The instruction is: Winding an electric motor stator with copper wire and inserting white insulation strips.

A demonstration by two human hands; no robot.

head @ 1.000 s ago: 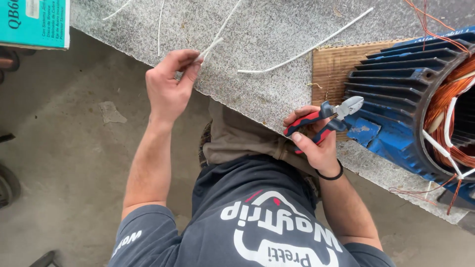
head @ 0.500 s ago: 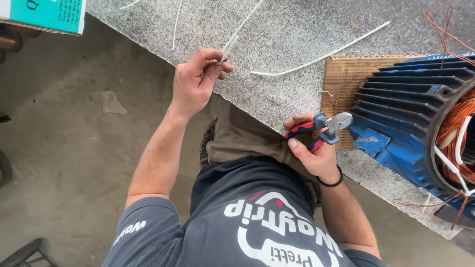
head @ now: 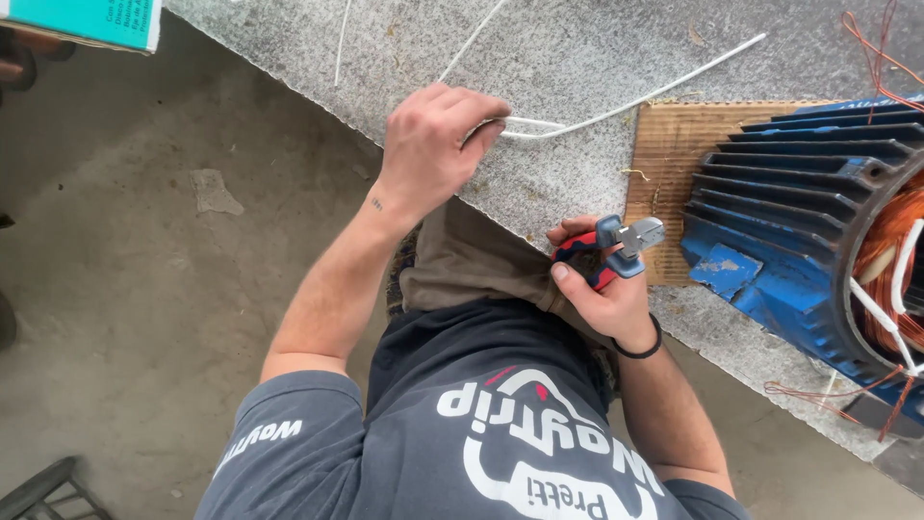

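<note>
Since the earlier frames, the left hand (head: 435, 146) has moved along the bench edge toward the motor, and its fingers have closed over the near end of a white sleeve (head: 635, 100). That sleeve lies flat on the grey stone bench (head: 577, 48), running from the fingertips up and right toward the cardboard (head: 674, 164); the pinch suggests it is now being picked up rather than merely reached for. Two more white sleeves lie farther up the bench, apart from the hand.

Close to the body, the right hand (head: 602, 289) is clamped around the red-and-blue handles of the cutters (head: 616, 246), nose pointing toward the cardboard; their jaws look closed. Just beyond, the blue finned motor (head: 799, 221) sits on the cardboard, copper windings (head: 890, 260) and white sleeving showing in its open end. A teal box (head: 87, 19) rests at the bench's far left corner.
</note>
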